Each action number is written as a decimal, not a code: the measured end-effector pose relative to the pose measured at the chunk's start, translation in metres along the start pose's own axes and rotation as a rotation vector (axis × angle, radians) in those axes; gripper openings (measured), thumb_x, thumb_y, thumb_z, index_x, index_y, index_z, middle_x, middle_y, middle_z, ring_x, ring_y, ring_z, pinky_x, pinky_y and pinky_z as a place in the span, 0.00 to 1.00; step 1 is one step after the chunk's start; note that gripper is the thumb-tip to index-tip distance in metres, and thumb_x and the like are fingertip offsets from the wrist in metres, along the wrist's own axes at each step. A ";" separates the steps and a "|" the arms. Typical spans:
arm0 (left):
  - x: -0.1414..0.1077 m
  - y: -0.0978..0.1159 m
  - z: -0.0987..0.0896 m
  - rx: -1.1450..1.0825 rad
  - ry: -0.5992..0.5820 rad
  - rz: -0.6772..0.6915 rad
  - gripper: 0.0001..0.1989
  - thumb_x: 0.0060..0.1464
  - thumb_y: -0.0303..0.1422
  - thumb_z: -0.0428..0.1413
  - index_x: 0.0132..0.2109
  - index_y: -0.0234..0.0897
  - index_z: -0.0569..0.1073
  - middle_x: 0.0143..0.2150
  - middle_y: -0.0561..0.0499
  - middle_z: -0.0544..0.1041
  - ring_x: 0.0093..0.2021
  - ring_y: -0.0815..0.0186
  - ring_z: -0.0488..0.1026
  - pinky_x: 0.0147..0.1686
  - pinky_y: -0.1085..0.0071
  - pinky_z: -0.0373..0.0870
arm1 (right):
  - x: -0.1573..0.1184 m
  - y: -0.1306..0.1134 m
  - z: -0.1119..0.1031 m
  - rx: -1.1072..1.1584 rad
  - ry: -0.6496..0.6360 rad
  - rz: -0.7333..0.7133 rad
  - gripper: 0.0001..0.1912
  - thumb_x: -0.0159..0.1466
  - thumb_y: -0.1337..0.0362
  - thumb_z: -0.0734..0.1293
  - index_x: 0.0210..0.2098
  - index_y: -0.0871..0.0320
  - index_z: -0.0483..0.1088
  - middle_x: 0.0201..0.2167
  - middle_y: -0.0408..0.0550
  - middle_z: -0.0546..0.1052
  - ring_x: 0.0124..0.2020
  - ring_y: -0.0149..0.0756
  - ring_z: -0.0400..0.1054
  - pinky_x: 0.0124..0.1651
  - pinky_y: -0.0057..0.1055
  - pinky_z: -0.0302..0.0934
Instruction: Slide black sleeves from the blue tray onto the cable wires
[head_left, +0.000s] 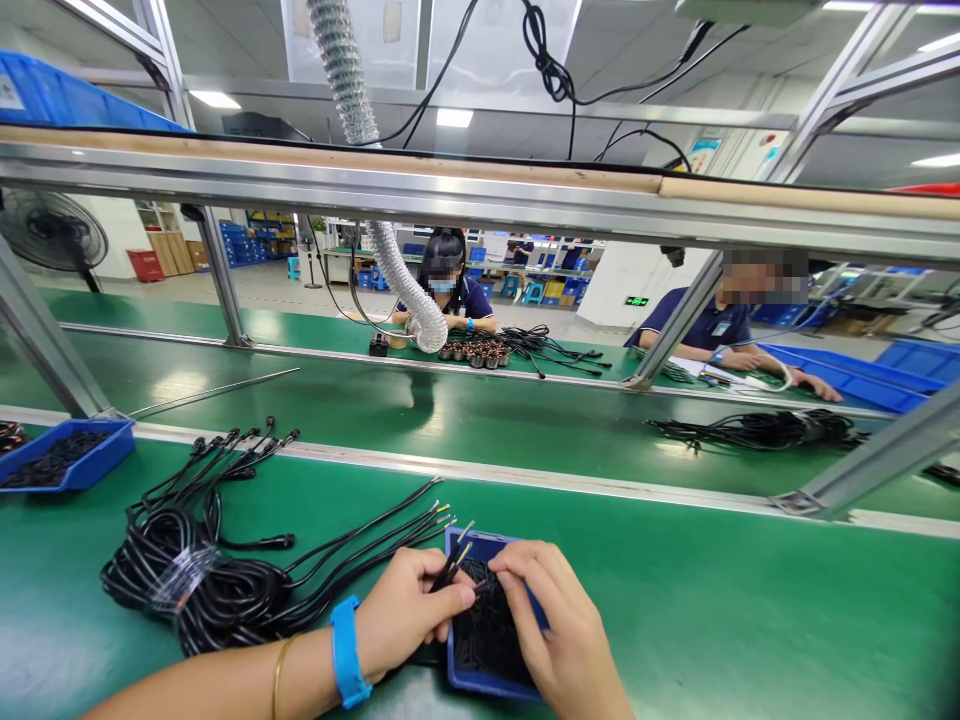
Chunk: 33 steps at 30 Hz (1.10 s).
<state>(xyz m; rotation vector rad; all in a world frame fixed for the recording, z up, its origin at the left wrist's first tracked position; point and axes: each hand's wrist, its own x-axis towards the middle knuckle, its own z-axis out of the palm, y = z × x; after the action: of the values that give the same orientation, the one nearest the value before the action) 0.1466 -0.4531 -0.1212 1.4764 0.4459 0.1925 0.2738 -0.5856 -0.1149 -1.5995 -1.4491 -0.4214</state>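
Observation:
My left hand (405, 605), with a blue wristband, is closed around the ends of a few black cables (445, 573). Their stripped tips show thin coloured wires pointing up and away. Beneath both hands stands a small blue tray (484, 686) filled with short black tube-like pieces (480, 640). My right hand (555, 610) reaches over the tray's right side, thumb and fingers pinched close to the cable ends. Whatever sits in that pinch is too small to make out. To the left lies a coiled bundle of black cables (247, 590), tied with clear wrap, its wire ends fanned toward the tray.
Another blue tray (97, 460) of black pieces sits at the far left. A metal frame (480, 190) crosses in front, with a flexible duct (405, 280) hanging down. Two co-workers sit opposite. More black cables (772, 428) lie beyond the ledge on the right.

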 end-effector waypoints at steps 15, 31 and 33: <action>0.002 -0.001 -0.002 0.002 0.010 0.006 0.24 0.46 0.51 0.61 0.35 0.31 0.72 0.19 0.58 0.63 0.18 0.73 0.59 0.18 0.76 0.54 | -0.001 0.000 -0.001 -0.059 -0.023 -0.057 0.05 0.67 0.72 0.62 0.40 0.57 0.69 0.33 0.48 0.74 0.35 0.35 0.70 0.37 0.30 0.67; 0.001 -0.001 -0.001 0.024 0.009 0.007 0.23 0.47 0.49 0.61 0.34 0.31 0.72 0.18 0.58 0.63 0.18 0.73 0.59 0.18 0.76 0.54 | -0.002 0.001 -0.003 -0.083 -0.039 -0.068 0.05 0.68 0.72 0.62 0.40 0.57 0.68 0.33 0.48 0.73 0.35 0.35 0.69 0.37 0.31 0.66; 0.002 -0.003 -0.001 0.021 0.012 0.004 0.23 0.47 0.49 0.61 0.35 0.30 0.72 0.18 0.58 0.63 0.18 0.73 0.59 0.18 0.76 0.54 | -0.003 0.001 -0.003 -0.082 -0.043 -0.070 0.05 0.68 0.72 0.61 0.40 0.58 0.68 0.33 0.48 0.73 0.35 0.35 0.68 0.37 0.31 0.66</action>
<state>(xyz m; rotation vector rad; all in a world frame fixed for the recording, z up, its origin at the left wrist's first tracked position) 0.1472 -0.4514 -0.1240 1.4972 0.4554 0.2007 0.2746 -0.5893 -0.1157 -1.6348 -1.5414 -0.4958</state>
